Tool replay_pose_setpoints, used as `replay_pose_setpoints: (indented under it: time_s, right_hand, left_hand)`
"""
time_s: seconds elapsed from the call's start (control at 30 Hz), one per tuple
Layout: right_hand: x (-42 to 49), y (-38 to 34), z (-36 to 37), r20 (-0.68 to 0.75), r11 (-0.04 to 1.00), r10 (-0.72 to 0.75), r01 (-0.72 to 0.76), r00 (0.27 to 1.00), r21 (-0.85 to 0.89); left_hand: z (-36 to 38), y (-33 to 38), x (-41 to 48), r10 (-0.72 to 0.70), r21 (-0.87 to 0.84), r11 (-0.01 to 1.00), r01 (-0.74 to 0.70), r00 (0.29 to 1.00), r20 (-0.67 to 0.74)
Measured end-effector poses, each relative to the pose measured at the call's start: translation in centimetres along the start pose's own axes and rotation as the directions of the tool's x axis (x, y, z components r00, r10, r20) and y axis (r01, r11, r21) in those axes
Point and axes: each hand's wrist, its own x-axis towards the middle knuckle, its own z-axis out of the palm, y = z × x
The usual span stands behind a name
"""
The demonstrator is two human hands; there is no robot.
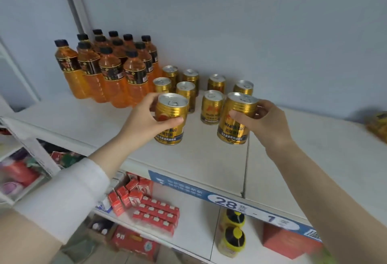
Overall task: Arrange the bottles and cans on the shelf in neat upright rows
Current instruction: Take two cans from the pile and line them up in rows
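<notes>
Orange bottles (109, 69): upright cluster at the back of the white shelf (199, 159). Right of the bottles: six gold cans (210, 106), upright in loose rows. Nearer the front, also right of the bottles: near can (171, 108), gripped by left hand (142, 123); far can (232, 136), gripped by right hand (268, 125).

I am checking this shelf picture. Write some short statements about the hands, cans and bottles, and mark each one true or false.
1. The left hand grips a can. True.
2. The right hand holds nothing. False: it grips a second can.
3. The bottles have red caps. False: the caps are black.
4. The bottles stand left of the loose cans. True.
</notes>
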Motion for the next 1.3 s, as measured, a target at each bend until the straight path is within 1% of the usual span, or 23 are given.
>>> replay_pose_setpoints:
  time_s: [0.17,0.4,0.5,0.63,0.73,0.8,0.87,0.9,0.93,0.97,1.0,1.07,1.1,1.13,1.2,1.23,1.3]
  right_hand:
    - [0.8,1.5,8.2,0.064,0.998,-0.029,0.033,0.998,-0.056]
    - [2.4,1.9,15.1,0.073,0.998,-0.018,0.022,0.997,-0.061]
    - [2.3,2.1,17.0,0.041,0.997,0.006,-0.002,0.999,-0.081]
    - [2.1,2.2,18.6,-0.062,0.994,0.026,-0.032,0.998,-0.100]
    - [1.9,2.2,19.5,-0.109,0.990,0.031,-0.046,0.994,-0.137]
    - [1.6,2.5,19.9,-0.114,0.990,0.052,-0.066,0.992,-0.124]
    - [1.4,2.5,20.1,-0.098,0.985,0.063,-0.078,0.993,-0.157]
    - [1.3,2.3,19.9,-0.084,0.976,0.062,-0.078,0.995,-0.202]
    - [1.0,2.0,19.6,-0.077,0.962,0.052,-0.070,0.996,-0.265]
    - [0.5,1.6,19.0,-0.085,0.937,0.023,-0.051,0.996,-0.345]
    - [0.0,1.1,18.2,-0.109,0.902,-0.030,-0.020,0.994,-0.432]
    - [-0.7,-0.1,15.7,-0.174,0.812,-0.173,0.040,0.969,-0.583]
    - [-0.7,-0.7,14.1,-0.199,0.766,-0.230,0.051,0.953,-0.641]
    - [-0.4,-1.1,12.3,-0.208,0.718,-0.262,0.046,0.942,-0.694]
    - [0.3,-1.6,8.3,-0.195,0.610,-0.248,-0.004,0.949,-0.793]
    - [0.6,-1.6,6.0,-0.189,0.542,-0.228,-0.037,0.955,-0.839]
    - [0.6,-1.3,1.1,-0.188,0.405,-0.204,-0.092,0.961,-0.910]
  left_hand:
    - [-3.6,-5.9,2.7,-0.060,0.005,0.998,0.060,0.998,0.000]
    - [-5.3,-10.7,6.4,-0.050,-0.025,0.998,0.050,0.999,0.009]
    - [-6.2,-12.0,7.6,-0.021,-0.043,0.999,0.024,0.997,0.074]
    - [-6.8,-13.2,9.0,0.025,-0.082,0.997,-0.011,0.984,0.175]
    - [-6.8,-13.9,9.2,0.055,-0.117,0.993,-0.032,0.979,0.197]
    - [-6.7,-14.1,9.3,0.065,-0.115,0.992,-0.041,0.973,0.221]
    - [-6.8,-14.1,9.1,0.076,-0.079,0.995,-0.058,0.966,0.246]
    - [-7.0,-14.1,8.8,0.084,-0.036,0.996,-0.077,0.967,0.242]
    - [-7.3,-14.0,8.3,0.115,0.026,0.992,-0.123,0.972,0.205]
    - [-7.7,-13.7,7.7,0.179,0.094,0.977,-0.193,0.973,0.145]
    - [-8.2,-13.2,7.1,0.273,0.146,0.948,-0.282,0.959,0.077]
    - [-8.8,-11.3,6.5,0.476,0.233,0.857,-0.460,0.879,-0.017]
    - [-8.6,-9.8,6.7,0.557,0.281,0.799,-0.531,0.830,-0.017]
    - [-7.9,-8.1,7.0,0.614,0.334,0.743,-0.581,0.789,0.005]
    - [-5.0,-4.3,8.0,0.671,0.409,0.650,-0.640,0.736,0.086]
    - [-3.0,-2.1,8.4,0.678,0.431,0.614,-0.661,0.722,0.140]
    - [1.9,2.1,8.8,0.639,0.450,0.575,-0.684,0.718,0.275]
